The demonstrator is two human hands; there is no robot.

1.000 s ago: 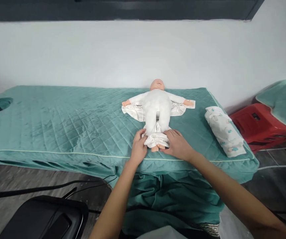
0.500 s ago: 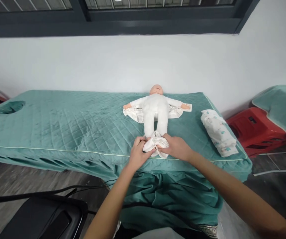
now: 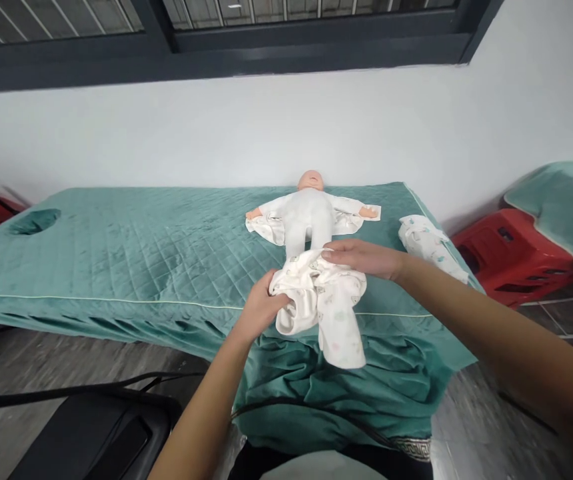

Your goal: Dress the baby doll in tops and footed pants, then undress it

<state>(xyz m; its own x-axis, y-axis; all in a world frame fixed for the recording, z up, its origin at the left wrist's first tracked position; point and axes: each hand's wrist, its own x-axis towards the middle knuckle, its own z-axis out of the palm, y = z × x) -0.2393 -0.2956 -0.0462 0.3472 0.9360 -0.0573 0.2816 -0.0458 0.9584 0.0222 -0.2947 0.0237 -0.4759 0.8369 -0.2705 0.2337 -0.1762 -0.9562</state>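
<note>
White patterned baby pants [image 3: 339, 307] are bunched over the doll's lower legs, with one leg part hanging past the front edge of the bed. My left hand [image 3: 258, 305] grips their left side, thumb on top of the cloth. At the upper right edge of the cloth, my right hand [image 3: 364, 258] holds it between fingers and thumb. The baby doll [image 3: 308, 208] lies on its back, arms spread; its feet are hidden under the pants. An opened white garment [image 3: 269, 228] is spread beneath its arms.
The green quilted bed [image 3: 166, 247] stands against a white wall and has a face hole at its left end. To the right lies a folded patterned white bundle [image 3: 431, 243]. Red plastic stools [image 3: 511, 253] stand beyond, and a black chair [image 3: 91, 433] is at lower left.
The bunched cloth has opened out into a larger piece, with one leg part now dangling. My right hand has moved up and right along it; my left hand has shifted slightly left.
</note>
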